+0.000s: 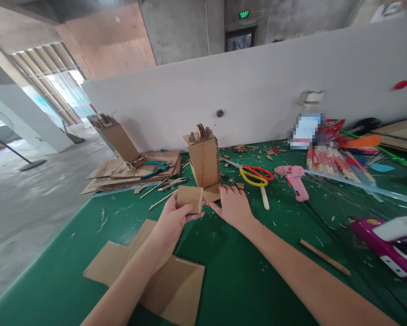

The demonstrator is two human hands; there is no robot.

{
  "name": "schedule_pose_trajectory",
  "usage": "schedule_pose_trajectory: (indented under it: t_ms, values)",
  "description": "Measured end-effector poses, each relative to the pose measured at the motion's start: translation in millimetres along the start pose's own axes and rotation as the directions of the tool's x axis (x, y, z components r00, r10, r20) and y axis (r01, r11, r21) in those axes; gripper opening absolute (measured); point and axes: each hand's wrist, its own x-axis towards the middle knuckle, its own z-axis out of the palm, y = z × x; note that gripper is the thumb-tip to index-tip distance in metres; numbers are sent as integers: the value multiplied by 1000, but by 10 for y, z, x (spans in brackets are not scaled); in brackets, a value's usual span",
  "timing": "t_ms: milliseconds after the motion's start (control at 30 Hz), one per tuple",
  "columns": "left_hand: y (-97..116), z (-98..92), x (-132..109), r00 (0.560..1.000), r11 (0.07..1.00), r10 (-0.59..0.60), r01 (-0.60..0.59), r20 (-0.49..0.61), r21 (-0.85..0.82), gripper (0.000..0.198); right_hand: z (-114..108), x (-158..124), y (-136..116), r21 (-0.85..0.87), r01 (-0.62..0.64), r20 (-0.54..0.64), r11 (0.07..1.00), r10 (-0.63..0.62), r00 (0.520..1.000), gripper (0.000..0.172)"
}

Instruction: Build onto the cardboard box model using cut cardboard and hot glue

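Between the thumb and fingers of my left hand [176,215] is a small cardboard piece [188,198] with a pale strip along its right edge. A tall cardboard box [204,163] stands just behind it, with a red line down its front and layered cardboard shapes sticking out of the top. My right hand [236,204] holds the flat cardboard flap [211,194] at the foot of this box, fingers on it and thumb at its near edge. Below my left forearm lie larger cardboard sheets [176,285].
Scissors [254,175] and a pink glue gun [293,179] lie to the right. Teal pliers [156,168] rest on stacked cardboard at left, beside a second cardboard box [120,142]. A purple-and-white device [383,244] and a wooden strip [325,257] are nearer on the right.
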Motion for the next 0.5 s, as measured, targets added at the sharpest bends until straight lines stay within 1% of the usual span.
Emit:
schedule_pose_trajectory:
  t_ms: [133, 233, 300, 333, 367, 400, 433, 467, 500]
  values:
    - [-15, -12, -11, 1000, 997, -2, 1, 11, 72, 50, 35, -13, 7, 6, 0, 5, 1000, 0, 1000, 54]
    - [-43, -22, -8, 1000, 994, 14, -16, 21, 106, 47, 54, -8, 8, 28, -1, -26, 1000, 2, 1000, 52]
    - [-62, -38, 1, 999, 990, 32, -32, 3, 136, 45, -15, -1, 5, 72, 22, -86, 997, -16, 996, 48]
    - [-68, -48, 6, 999, 987, 42, -40, -10, 155, 45, -90, -4, 3, 114, 60, -123, 992, -46, 991, 43]
    - [-71, -58, 12, 998, 984, 54, -49, -24, 172, 45, -192, -15, 0, 174, 123, -159, 977, -95, 983, 38]
    - [-70, -67, 17, 997, 981, 63, -56, -37, 185, 45, -313, -37, -2, 256, 199, -195, 946, -151, 969, 32]
    - [-65, -75, 20, 997, 979, 69, -58, -47, 195, 46, -442, -73, -2, 353, 281, -225, 893, -211, 951, 26]
    - [-58, -82, 23, 996, 978, 70, -57, -59, 202, 47, -563, -124, 2, 470, 356, -244, 808, -268, 932, 22]
    - [-50, -86, 24, 995, 976, 69, -52, -73, 210, 49, -659, -186, 15, 599, 367, -248, 712, -271, 930, 19]
